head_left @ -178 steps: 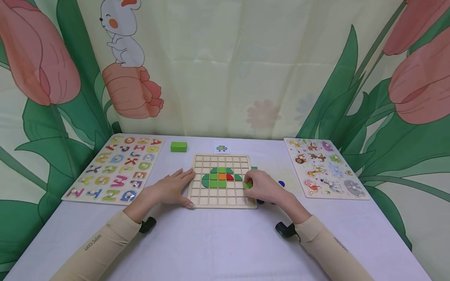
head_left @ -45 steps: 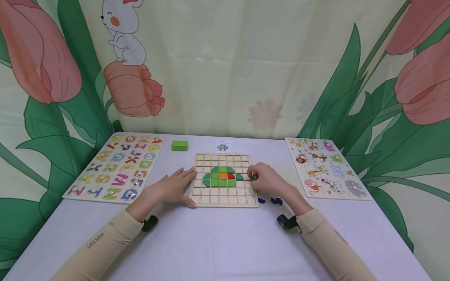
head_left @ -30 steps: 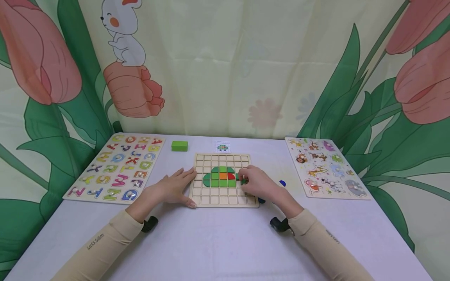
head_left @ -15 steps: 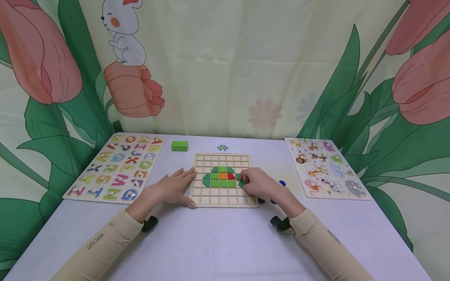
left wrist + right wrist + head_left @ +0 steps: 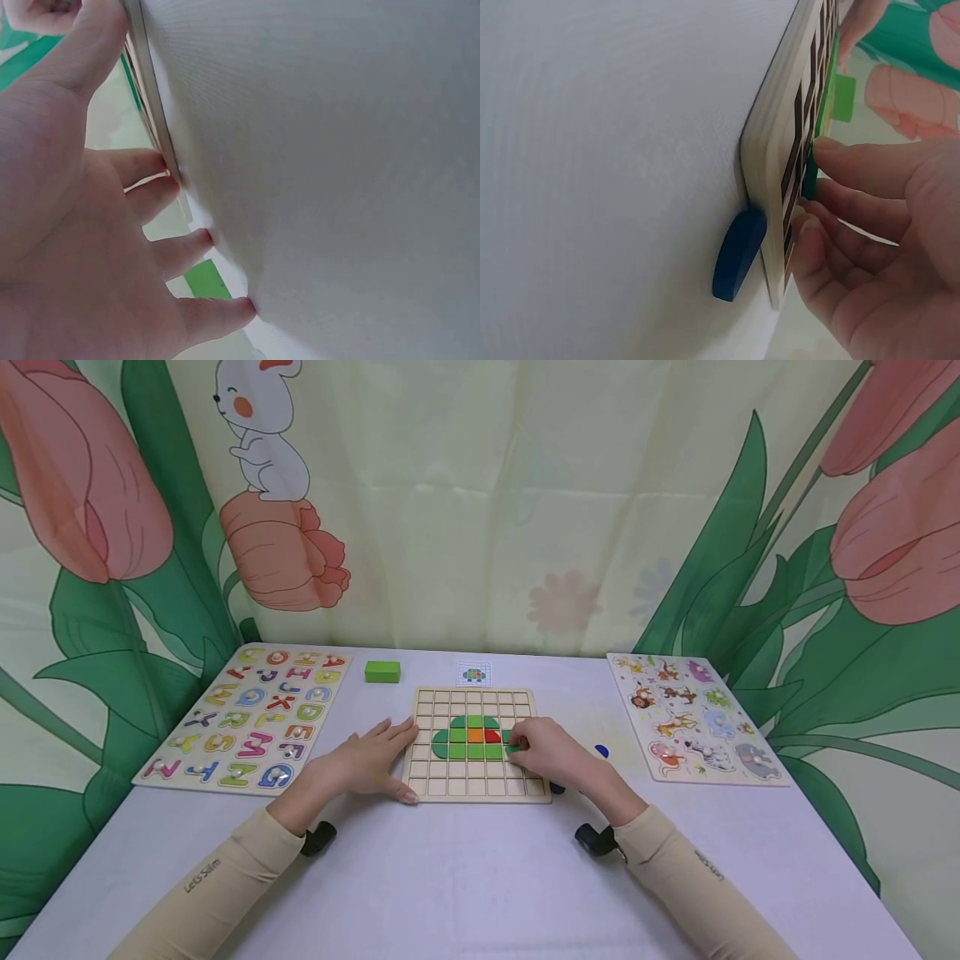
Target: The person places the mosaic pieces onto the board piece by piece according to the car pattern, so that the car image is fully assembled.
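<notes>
At centre-left, the left hand (image 5: 365, 764) lies flat, fingers spread, against the grid board (image 5: 474, 782) on the counter (image 5: 465, 877). Mid-frame, the tile picture looks largely built. Just right, the right hand (image 5: 551, 752) pinches a green tile (image 5: 513, 748) at the picture's edge; it seems not yet seated.

Moved from the table right of the board (image 5: 420, 774) back over its right columns: right hand (image 5: 551, 752), now pinching a green piece (image 5: 513, 748) against the right end of the green shape (image 5: 467, 739), just below the red piece (image 5: 492, 736); earlier held off the board's right edge
</notes>
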The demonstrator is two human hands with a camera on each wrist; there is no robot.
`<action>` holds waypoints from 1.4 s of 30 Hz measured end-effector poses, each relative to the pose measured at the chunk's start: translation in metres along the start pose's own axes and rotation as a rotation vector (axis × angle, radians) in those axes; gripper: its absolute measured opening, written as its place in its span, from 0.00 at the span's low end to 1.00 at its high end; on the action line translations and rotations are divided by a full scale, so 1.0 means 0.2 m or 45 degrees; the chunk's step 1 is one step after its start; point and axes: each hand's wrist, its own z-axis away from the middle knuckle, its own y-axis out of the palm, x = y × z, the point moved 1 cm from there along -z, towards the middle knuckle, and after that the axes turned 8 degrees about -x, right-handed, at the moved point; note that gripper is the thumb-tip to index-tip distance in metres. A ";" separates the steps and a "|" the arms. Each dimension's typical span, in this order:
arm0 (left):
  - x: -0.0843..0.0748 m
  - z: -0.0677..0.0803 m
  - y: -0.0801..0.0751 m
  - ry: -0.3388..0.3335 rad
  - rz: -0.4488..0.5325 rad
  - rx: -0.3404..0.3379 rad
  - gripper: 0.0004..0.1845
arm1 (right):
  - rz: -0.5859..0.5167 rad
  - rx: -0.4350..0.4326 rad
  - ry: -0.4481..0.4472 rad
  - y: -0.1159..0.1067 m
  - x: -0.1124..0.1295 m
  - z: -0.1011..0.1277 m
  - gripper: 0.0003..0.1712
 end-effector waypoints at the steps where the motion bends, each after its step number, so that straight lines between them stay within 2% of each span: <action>1: 0.00 0.00 0.00 -0.001 0.000 0.000 0.66 | 0.000 -0.002 -0.001 0.00 0.00 0.00 0.06; 9: 0.00 0.00 0.00 -0.005 -0.002 0.001 0.66 | 0.011 -0.036 -0.053 0.01 0.01 -0.01 0.05; 15: -0.01 0.00 0.00 -0.002 0.003 0.009 0.65 | 0.020 -0.002 -0.054 -0.02 0.00 0.01 0.08; 23: -0.01 0.00 -0.01 -0.004 0.003 0.011 0.65 | 0.057 -0.012 -0.100 -0.11 -0.05 0.09 0.09; 29: -0.01 0.00 -0.01 -0.007 0.004 0.011 0.66 | 0.101 0.029 -0.132 -0.14 -0.09 0.16 0.09; 34: -0.01 0.00 -0.02 -0.008 0.004 0.014 0.66 | 0.117 0.083 -0.074 -0.14 -0.12 0.22 0.07; 42: -0.01 0.01 -0.02 -0.003 0.006 0.017 0.65 | 0.159 0.133 -0.065 -0.13 -0.16 0.27 0.07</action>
